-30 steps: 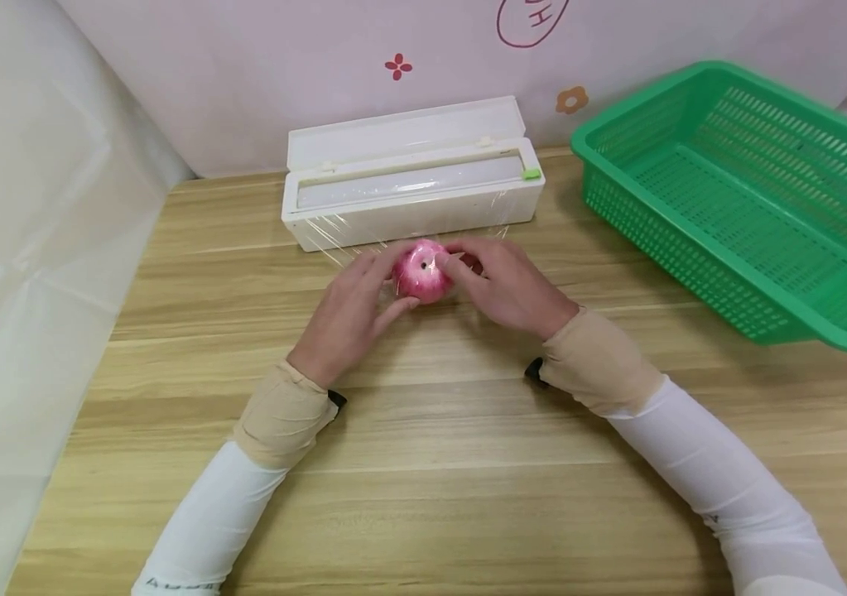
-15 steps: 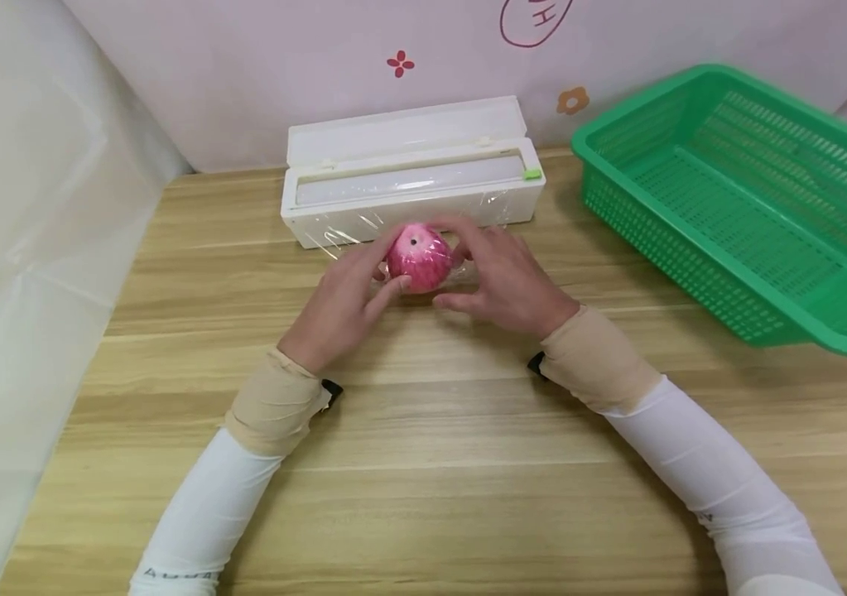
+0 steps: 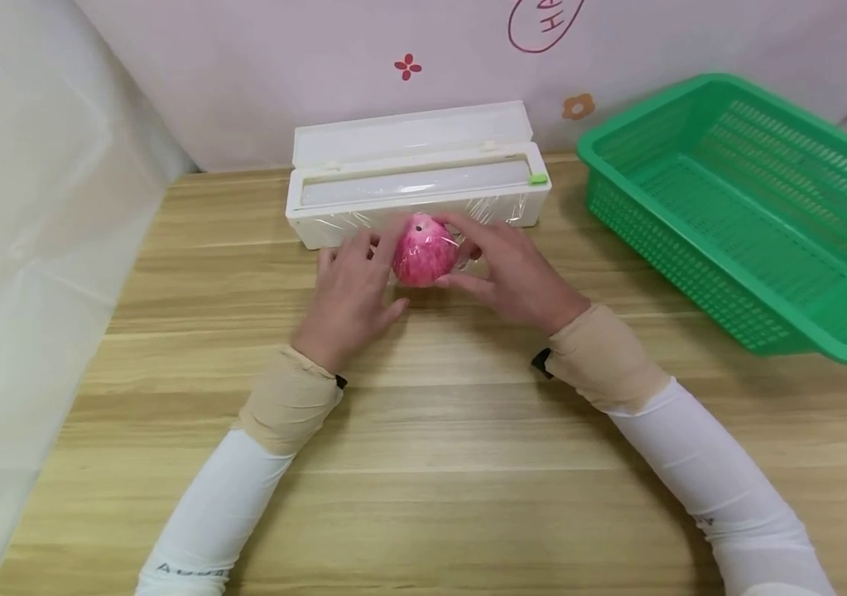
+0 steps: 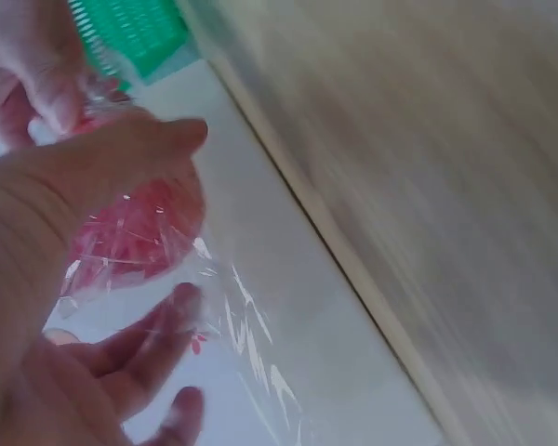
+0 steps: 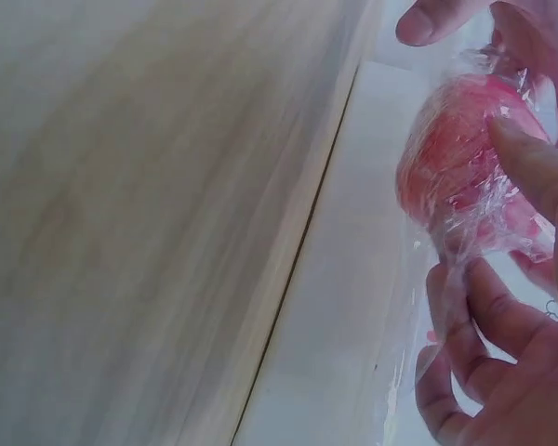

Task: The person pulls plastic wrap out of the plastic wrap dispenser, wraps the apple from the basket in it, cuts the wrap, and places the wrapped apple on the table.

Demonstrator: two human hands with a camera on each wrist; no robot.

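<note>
Head view: a pink-red apple [image 3: 423, 250] sits at table centre, just in front of the white cling-film dispenser box [image 3: 419, 184], whose lid stands open at 12 o'clock from the fruit. Clear film [image 3: 493, 212] runs from the box's front edge down over the apple. Left hand [image 3: 352, 296] at 8 o'clock of the apple, fingers spread and nearly straight, tips against the fruit's left side. Right hand [image 3: 514, 273] at 4 o'clock, fingers and thumb curved round the apple's right side, gripping it through the film. Green slotted basket [image 3: 747, 199] at 3 o'clock, well apart, on the wooden table [image 3: 423, 463]. Left wrist view: blurred; left hand [image 4: 65, 307] lies wide, thumb over the top of the film-covered apple [image 4: 135, 232], fingers under it; loose film [image 4: 251, 344] trails toward the white box. Right wrist view: right hand [image 5: 502, 353] cups the wrapped apple [image 5: 456, 167], index finger pressing wrinkled film [image 5: 474, 218] onto it; a fingertip of the left hand [image 5: 428, 20] shows at 12 o'clock.
</note>
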